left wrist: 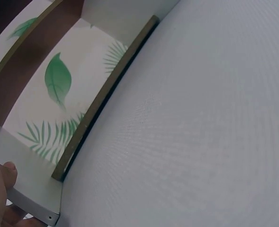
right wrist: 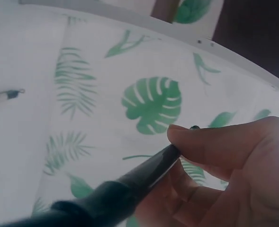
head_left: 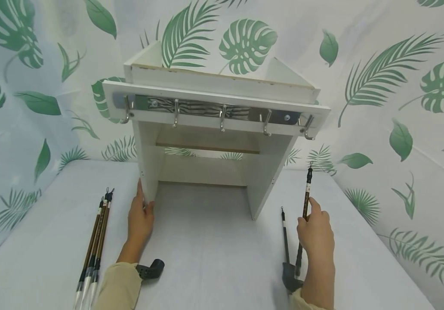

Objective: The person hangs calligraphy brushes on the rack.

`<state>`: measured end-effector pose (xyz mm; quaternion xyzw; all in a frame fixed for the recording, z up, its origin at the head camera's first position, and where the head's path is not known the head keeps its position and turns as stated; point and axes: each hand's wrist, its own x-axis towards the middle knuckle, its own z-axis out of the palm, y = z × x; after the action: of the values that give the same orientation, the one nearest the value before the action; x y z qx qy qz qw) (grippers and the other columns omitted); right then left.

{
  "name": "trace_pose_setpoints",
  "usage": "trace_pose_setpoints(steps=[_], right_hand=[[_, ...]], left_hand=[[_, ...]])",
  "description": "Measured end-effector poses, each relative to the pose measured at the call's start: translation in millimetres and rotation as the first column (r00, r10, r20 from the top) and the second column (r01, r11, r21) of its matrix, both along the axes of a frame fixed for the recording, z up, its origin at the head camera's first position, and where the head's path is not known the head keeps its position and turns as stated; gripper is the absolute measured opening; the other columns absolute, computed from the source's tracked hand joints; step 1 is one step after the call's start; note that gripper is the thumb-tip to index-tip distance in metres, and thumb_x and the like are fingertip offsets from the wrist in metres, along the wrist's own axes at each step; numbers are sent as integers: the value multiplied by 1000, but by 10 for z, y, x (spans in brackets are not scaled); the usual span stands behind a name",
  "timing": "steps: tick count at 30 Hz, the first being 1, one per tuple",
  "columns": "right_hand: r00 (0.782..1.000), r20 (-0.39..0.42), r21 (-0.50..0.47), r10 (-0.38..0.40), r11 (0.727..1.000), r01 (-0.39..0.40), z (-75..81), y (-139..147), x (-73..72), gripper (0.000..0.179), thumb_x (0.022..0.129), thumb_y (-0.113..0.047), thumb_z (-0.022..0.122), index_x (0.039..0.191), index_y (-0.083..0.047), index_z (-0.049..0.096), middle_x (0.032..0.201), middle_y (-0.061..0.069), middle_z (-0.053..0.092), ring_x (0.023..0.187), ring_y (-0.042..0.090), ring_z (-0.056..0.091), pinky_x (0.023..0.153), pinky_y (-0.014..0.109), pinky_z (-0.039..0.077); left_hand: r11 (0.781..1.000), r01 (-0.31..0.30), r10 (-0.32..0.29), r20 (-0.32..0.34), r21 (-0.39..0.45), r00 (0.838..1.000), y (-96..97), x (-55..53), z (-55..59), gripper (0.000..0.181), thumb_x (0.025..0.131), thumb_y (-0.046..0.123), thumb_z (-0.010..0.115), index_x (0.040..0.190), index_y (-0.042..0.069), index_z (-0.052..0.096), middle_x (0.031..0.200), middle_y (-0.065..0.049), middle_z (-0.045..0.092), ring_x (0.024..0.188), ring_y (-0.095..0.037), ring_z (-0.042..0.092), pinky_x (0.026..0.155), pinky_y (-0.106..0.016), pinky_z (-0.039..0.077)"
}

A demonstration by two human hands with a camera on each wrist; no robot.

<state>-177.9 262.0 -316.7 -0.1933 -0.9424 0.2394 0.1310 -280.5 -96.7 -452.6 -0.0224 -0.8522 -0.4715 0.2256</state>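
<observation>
**Brush [head_left: 306, 206] in one hand, rack [head_left: 222, 78] in the other**

We pinch the brush in our right hand [head_left: 316, 232], looped end up, right of the rack. Our left hand [head_left: 140, 221] grips the rack's left side panel. Another brush [head_left: 285, 234] lies on the worktop [head_left: 206, 258] between rack and right hand; three more brushes [head_left: 99, 232] lie left of our left hand.

Found the shelf unit [head_left: 208, 137] on the table [head_left: 206, 249] before the backdrop [head_left: 380, 142], with the hook rail [head_left: 200, 110] across its upper front and the left hand [head_left: 140, 219] at its left side. Saw three brushes [head_left: 96, 245] farther left; rightward, a loose brush [head_left: 286, 241], then a held brush [head_left: 306, 202] in the right hand [head_left: 316, 228].
</observation>
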Motion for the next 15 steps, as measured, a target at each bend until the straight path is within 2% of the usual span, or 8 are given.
trace_pose_setpoints(steps=[6, 15], right_hand=[[998, -11, -21, 60, 998, -61, 161, 15, 40, 60, 89, -3, 47, 142, 4, 19, 105, 33, 48, 84, 43, 55, 57, 42, 48], [982, -3, -73, 190, 979, -190, 322, 50, 97, 67, 91, -6, 46, 144, 3, 6, 106, 30, 48, 86, 38, 58, 60, 40, 52]], left_hand=[[1000, 1, -1, -4, 6, 1000, 8, 2, 13, 76, 92, 3, 49, 148, 24, 2, 129, -25, 42, 121, -42, 42, 95, -56, 41], [1000, -2, 2, -1, -8, 1000, -6, 1, 15, 76, 92, 3, 49, 148, 22, 2, 128, -25, 42, 118, -43, 44, 92, -56, 43]])
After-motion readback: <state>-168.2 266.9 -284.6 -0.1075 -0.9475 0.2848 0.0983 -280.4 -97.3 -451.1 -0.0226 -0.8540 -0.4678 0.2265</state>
